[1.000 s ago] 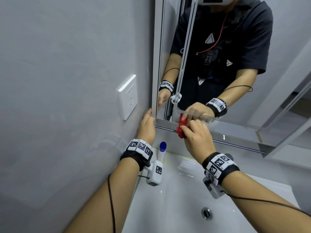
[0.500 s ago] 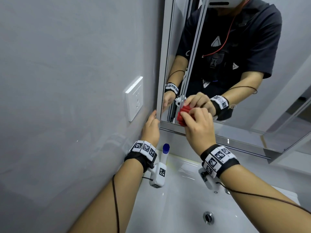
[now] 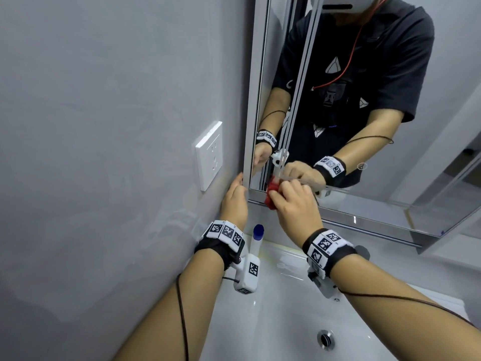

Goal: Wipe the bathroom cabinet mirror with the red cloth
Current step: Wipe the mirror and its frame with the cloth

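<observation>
The mirror point(image 3: 390, 105) hangs above the sink point(image 3: 273, 329), with the wall socket point(image 3: 209, 155) to its left, the left hand point(image 3: 234, 201) at its lower-left corner, the right hand point(image 3: 296, 207) holding the cloth point(image 3: 272, 190) against its lower edge, and a bottle point(image 3: 256, 238) between the wrists.

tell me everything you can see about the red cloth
The red cloth is small and bunched into a wad, soft and fuzzy-looking, mostly hidden under the right hand, whose fingers grip it. It is pressed against the lower left corner of the mirror, over the bottom frame edge. A red reflection shows in the glass just above it. The left hand does not touch it.
</observation>
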Motion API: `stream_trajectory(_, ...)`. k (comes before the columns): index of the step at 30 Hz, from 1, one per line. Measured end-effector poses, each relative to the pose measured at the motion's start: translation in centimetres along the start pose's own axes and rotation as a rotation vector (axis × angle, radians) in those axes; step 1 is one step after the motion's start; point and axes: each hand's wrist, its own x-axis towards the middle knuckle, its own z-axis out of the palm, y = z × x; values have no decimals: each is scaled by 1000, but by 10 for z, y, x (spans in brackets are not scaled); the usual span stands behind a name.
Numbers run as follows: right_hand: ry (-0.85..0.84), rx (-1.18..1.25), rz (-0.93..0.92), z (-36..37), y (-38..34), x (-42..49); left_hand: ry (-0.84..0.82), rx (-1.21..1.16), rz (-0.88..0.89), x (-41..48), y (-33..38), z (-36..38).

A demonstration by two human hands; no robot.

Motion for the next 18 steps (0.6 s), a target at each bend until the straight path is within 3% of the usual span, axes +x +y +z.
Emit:
stream_trajectory(3,-58,4,-15,3,-6,-16,-1,0,-7,0,-1,0)
stream_trajectory(8,102,81,71,-5,1,21,14,-18,3,0,-2,1)
stream_trajectory(14,-89,15,-25,2,-10,-8,32,-41,4,1,-2,0)
stream_trajectory(18,59,62,50,-3,-3,18,34,-53,-6,2,-4,1)
